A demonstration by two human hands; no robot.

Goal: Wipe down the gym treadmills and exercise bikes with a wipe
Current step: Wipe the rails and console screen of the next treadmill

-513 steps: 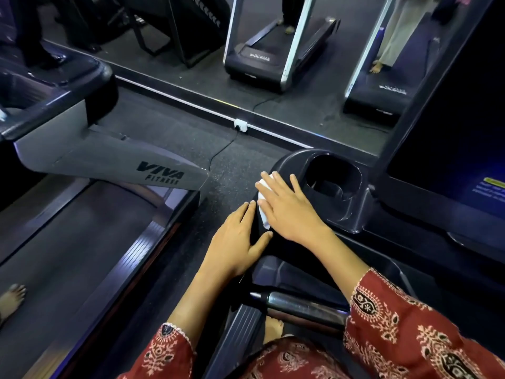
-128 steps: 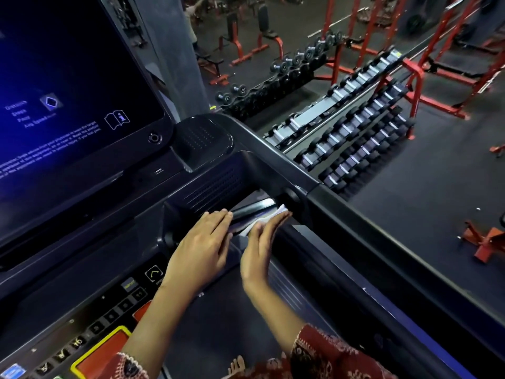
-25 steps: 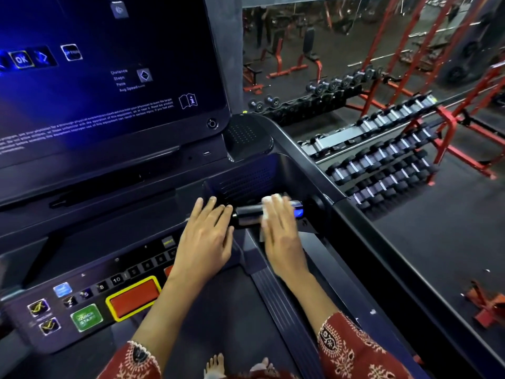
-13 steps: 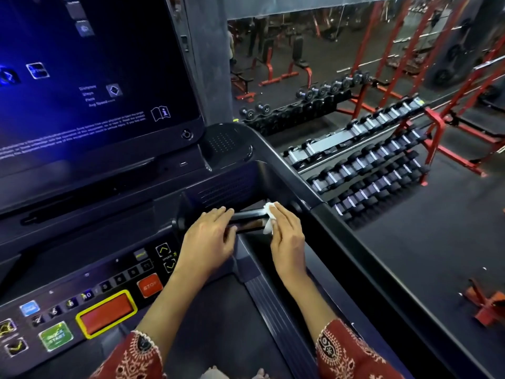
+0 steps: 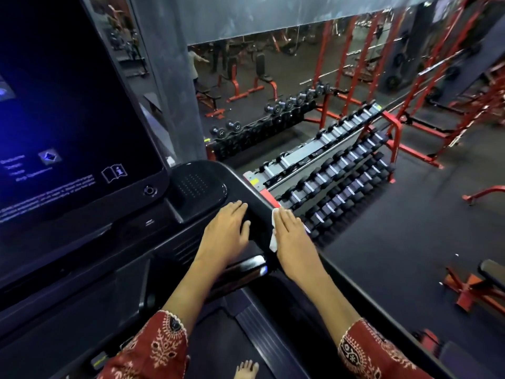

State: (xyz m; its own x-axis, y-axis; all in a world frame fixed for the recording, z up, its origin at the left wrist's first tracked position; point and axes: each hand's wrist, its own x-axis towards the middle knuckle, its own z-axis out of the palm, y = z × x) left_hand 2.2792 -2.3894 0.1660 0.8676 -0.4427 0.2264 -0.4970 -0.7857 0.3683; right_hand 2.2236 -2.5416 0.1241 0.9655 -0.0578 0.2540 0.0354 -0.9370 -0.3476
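I stand on a black treadmill whose right side rail (image 5: 341, 272) runs toward the lower right. My right hand (image 5: 293, 240) lies flat on the upper end of that rail and presses a white wipe (image 5: 273, 235) against it; only the wipe's left edge shows from under the palm. My left hand (image 5: 225, 232) rests flat, fingers together, on the console's right shoulder just below the dotted speaker pad (image 5: 198, 184). It holds nothing. The chrome grip bar (image 5: 246, 265) sits below and between my wrists. The dark touchscreen (image 5: 68, 119) fills the left.
Beyond the rail, several dumbbells fill a red-framed rack (image 5: 336, 170) on the dark gym floor. A mirror wall (image 5: 273, 67) and red weight frames (image 5: 426, 86) stand behind. A red stand (image 5: 478, 291) lies at the right. My bare foot (image 5: 246, 369) shows on the belt.
Both hands have left the chrome grip bar and moved up. The right hand with the wipe now lies on the side rail, the left on the console shoulder.
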